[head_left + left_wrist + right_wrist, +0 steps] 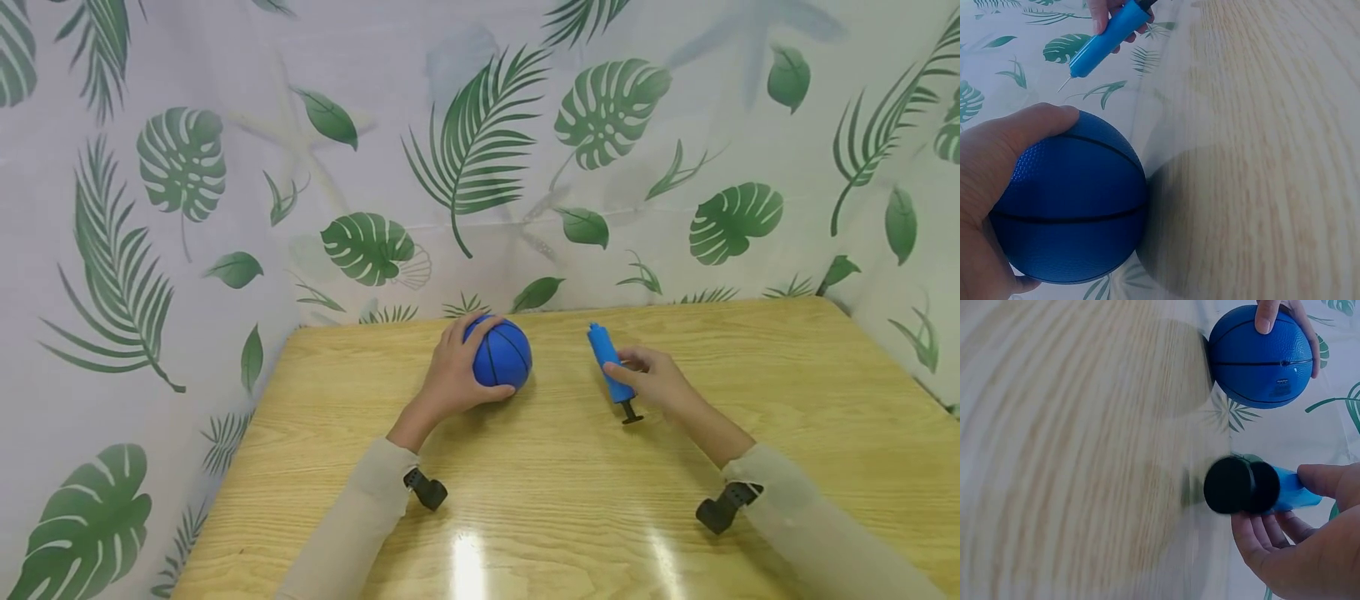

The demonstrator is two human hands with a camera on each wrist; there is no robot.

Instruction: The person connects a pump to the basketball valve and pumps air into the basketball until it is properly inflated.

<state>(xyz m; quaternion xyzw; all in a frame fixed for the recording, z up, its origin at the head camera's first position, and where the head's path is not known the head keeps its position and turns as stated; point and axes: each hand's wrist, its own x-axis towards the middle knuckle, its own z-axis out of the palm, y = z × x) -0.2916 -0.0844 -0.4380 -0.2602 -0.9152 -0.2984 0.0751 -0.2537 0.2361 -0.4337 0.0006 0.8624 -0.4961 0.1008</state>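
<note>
A small blue basketball (pixel 504 357) with black seams sits on the wooden table. My left hand (pixel 454 367) grips it from the left side, thumb low and fingers over the top. To the right, my right hand (pixel 651 377) holds a light blue hand pump (pixel 609 358) by its barrel, between thumb and fingers. The pump's black T-shaped handle (pixel 630 412) points toward me. A thin needle (pixel 1064 84) sticks out of the pump's other end in the left wrist view, apart from the ball. The right wrist view shows the pump's dark handle end (pixel 1241 485) close up.
The wood-grain table (pixel 555 500) spreads under both hands. A white cloth with green leaf prints (pixel 480 133) stands behind the table and along both sides. Each sleeve carries a black wrist camera, one on the left (pixel 427 489) and one on the right (pixel 724 508).
</note>
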